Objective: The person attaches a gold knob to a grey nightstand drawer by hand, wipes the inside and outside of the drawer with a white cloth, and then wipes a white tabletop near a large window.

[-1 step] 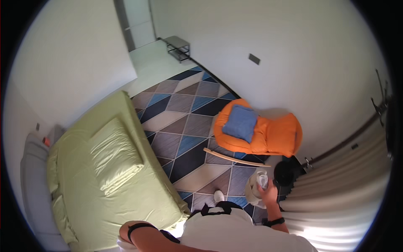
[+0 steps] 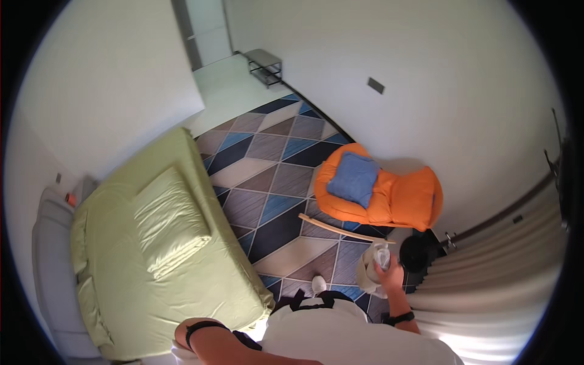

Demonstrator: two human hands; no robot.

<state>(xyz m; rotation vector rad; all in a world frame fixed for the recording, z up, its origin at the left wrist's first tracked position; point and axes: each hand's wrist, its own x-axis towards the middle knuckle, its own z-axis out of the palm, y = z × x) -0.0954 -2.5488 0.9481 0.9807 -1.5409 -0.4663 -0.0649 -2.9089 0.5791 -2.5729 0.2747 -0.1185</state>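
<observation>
My right hand [image 2: 391,276] is closed round a clear, shiny thing [image 2: 382,255], perhaps a plastic cup or crumpled plastic; its exact kind is too small to tell. Just beneath that hand stands a beige, rounded container [image 2: 367,277], partly covered by it. My left hand [image 2: 183,333] is at the lower left beside the bed, past a black wristband. Its fingers are hidden, and a pale thing [image 2: 182,355] shows just below it; whether the hand holds this I cannot tell.
A bed [image 2: 237,304] with green bedding and a folded quilt [image 2: 173,222] fills the left. Ahead right are an orange floor chair [image 2: 401,201], a blue cushion [image 2: 354,178] and a curved wooden strip [image 2: 340,229]. Near the curtain [image 2: 468,292] sits a round black object [image 2: 415,252].
The room has shifted slightly to the right in the picture. My right hand still grips the clear thing above the beige container, and my left arm has hardly moved.
</observation>
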